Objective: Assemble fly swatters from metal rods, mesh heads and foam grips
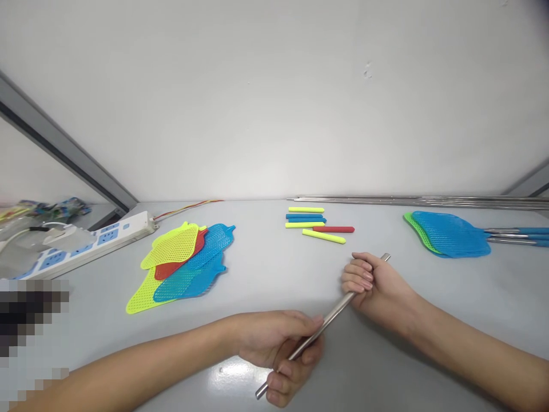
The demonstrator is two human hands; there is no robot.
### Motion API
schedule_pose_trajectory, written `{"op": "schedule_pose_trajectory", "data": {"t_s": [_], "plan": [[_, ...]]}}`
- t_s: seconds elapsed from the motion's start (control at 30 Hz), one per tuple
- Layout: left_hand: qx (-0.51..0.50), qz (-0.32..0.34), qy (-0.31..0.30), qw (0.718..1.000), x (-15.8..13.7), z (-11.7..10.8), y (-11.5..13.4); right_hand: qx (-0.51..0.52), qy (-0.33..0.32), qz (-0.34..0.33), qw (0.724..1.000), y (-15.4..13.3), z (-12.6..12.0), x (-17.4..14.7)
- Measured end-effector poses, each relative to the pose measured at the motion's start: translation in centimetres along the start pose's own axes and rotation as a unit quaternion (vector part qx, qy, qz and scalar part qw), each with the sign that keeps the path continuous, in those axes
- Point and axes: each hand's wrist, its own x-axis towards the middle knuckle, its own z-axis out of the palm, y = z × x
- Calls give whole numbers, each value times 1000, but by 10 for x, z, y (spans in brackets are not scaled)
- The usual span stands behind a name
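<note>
A slim silver metal rod (337, 309) slants across the front of the table, held in both hands. Its lower end sticks out below the fingers of my left hand (285, 349), which is closed round it with the thumb on top. Farther up, my right hand (364, 283) wraps the rod near its upper end, and the tip shows just past the hand. Beyond the hands lie several coloured handle sleeves (323, 237), yellow, blue and red. To the left is a loose pile of perforated fly swatter heads (171, 249) in yellow, red and blue.
Assembled fly swatters (450, 234) with blue handles are stacked at the right. Long thin metal rods (420, 200) lie along the wall. A white power strip (103, 240) with plugs and cables stands at the left, near a grey frame post (64, 140).
</note>
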Motion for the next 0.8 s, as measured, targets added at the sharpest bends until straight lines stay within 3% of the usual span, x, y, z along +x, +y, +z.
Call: {"op": "schedule_pose_trajectory", "data": {"t_s": [0.4,0.8], "plan": [[-28,31,23,999,-1,1,-2,-42,18,-56,997,-20,15,-2],[-58,4,21,998,-4,-1,2,-46,-2,-85,995,-35,19,-7]]}}
